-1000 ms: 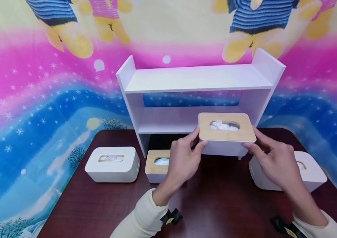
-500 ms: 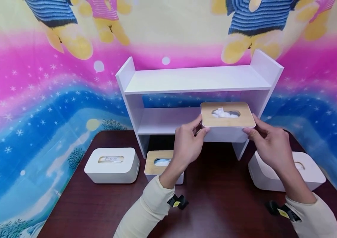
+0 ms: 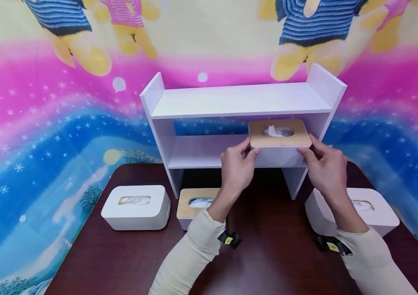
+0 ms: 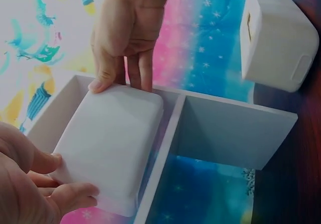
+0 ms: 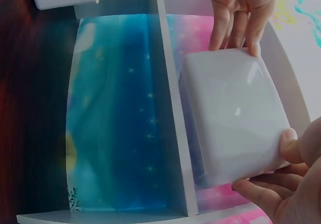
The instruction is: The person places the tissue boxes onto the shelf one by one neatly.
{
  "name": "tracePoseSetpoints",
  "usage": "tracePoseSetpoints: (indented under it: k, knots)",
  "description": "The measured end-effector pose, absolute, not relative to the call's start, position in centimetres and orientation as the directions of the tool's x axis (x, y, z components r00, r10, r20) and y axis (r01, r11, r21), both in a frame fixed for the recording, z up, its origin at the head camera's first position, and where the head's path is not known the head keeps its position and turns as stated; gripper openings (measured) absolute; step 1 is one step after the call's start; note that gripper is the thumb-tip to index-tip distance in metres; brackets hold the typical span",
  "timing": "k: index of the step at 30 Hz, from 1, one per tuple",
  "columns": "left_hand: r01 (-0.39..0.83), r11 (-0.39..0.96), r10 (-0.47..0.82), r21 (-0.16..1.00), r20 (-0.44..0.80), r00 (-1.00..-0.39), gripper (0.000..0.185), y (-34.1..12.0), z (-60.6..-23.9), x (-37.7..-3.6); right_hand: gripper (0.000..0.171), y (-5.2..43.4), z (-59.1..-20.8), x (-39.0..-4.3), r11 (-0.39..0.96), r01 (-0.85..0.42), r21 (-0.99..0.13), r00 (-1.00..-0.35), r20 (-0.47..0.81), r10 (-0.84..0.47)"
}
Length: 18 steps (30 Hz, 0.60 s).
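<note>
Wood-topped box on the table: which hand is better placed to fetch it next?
Probably the left hand: it is nearer the table box, its wrist overlapping that box in the head view. The right hand is farther across. Both hands hold the other wood-topped box, though.

white box (image 4: 108, 138), held at opposite ends by left hand (image 4: 27, 184) and right hand (image 4: 128, 33); long side near front edge of white shelf board (image 4: 163, 153). second white box (image 4: 281, 40), slotted, on dark table (image 4: 301, 156) beyond the shelf's end panel (image 4: 225, 133). snowflake backdrop (image 4: 170, 48), pink and blue.
</note>
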<state>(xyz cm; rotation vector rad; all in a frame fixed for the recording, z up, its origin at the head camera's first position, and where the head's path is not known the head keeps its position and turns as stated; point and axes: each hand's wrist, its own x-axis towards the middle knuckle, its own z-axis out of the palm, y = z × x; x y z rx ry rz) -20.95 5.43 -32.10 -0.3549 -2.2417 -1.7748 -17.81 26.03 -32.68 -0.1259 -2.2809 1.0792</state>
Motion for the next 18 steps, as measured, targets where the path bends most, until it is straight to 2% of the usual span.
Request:
tracePoseSetpoints:
  k: [13,18]
  knots:
    - [0.373,0.251,-0.044,0.893,0.396,-0.917,0.041,6.5,-33.1,-22.1,0.050,25.3,-33.7,-19.6,0.684,-0.169,-0.710,-0.732,0.555,0.396]
    - [0.382,0.288,-0.048,0.878,0.412,-0.910,0.039,6.8,-33.0,-22.2,0.048,25.4,-33.9,-19.6,0.690,-0.165,-0.705,-0.726,0.560,0.399]
